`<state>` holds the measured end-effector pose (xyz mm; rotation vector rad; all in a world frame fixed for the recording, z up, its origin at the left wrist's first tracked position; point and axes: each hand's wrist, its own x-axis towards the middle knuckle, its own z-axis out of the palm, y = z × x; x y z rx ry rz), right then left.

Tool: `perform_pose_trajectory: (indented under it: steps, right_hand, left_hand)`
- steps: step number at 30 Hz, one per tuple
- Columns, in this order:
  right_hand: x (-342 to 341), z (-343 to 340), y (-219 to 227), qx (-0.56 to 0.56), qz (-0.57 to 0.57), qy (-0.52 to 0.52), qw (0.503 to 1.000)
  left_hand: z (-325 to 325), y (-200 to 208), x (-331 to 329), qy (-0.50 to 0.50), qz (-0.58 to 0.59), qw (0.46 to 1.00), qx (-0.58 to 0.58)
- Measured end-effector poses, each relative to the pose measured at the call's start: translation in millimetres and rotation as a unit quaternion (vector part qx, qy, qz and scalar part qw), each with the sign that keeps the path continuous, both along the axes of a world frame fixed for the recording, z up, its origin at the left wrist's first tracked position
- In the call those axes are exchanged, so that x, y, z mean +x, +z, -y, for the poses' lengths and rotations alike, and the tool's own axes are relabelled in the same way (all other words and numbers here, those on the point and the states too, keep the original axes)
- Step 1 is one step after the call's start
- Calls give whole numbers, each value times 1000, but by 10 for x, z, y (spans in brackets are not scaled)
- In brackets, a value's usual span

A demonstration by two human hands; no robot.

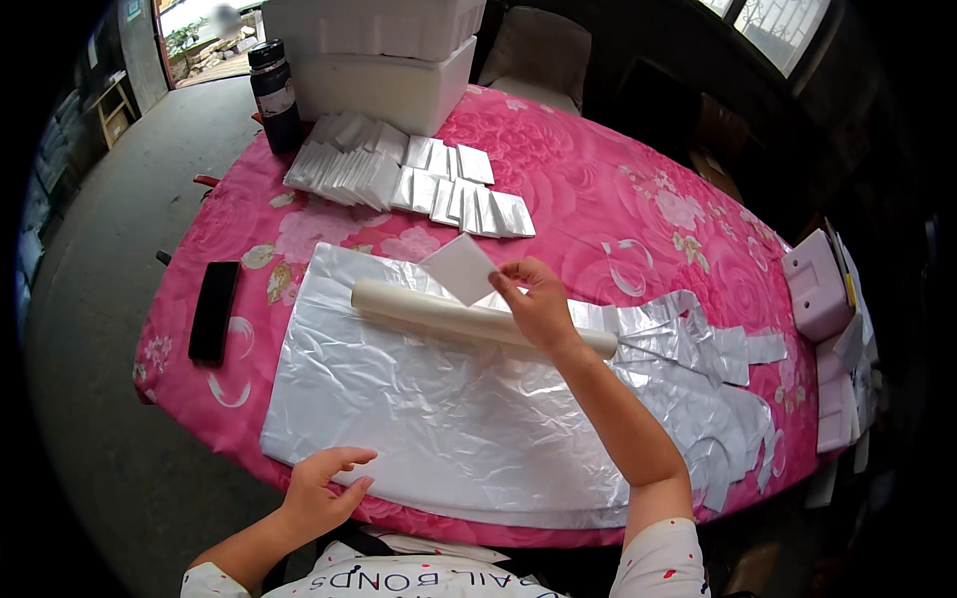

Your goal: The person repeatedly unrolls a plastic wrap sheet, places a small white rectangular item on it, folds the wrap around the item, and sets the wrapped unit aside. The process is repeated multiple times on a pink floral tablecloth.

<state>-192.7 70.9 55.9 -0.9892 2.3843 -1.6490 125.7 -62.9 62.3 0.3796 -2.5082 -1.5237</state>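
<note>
My right hand [538,304] pinches a flat white folded packet [462,269] by its right corner and holds it over a pale roll [478,321]. That roll lies slantwise across a stack of shiny white plastic bags [399,399], their cut handle ends fanned out to the right. My left hand [324,486] is empty, thumb and fingers apart, at the near left edge of the bags. Beyond the roll, many similar flat packets [349,164] sit in overlapping rows.
A black phone [213,312] lies at the left on the pink flowered tablecloth [578,214]. Behind the packets stand a dark bottle [275,98] and stacked white foam boxes [379,80]. A pale pink box [817,284] is at the right edge, and a chair [536,55] at the far side.
</note>
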Motion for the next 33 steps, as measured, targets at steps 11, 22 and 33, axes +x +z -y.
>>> perform_pose_trajectory:
  steps: [11, 22, 33]
  right_hand:
    - [-1350, 126, -336, 305, -82, -267, 910]
    - [605, -1395, -59, 312, -174, -28, 934]
    - [1214, -2562, -374, 406, -168, 21, 898]
  left_hand:
    - [-155, -75, -226, -94, -28, 993, -70]
    - [-430, -197, -757, -196, -18, 971, -133]
    - [-1501, -415, -1376, -287, -110, 914, -263]
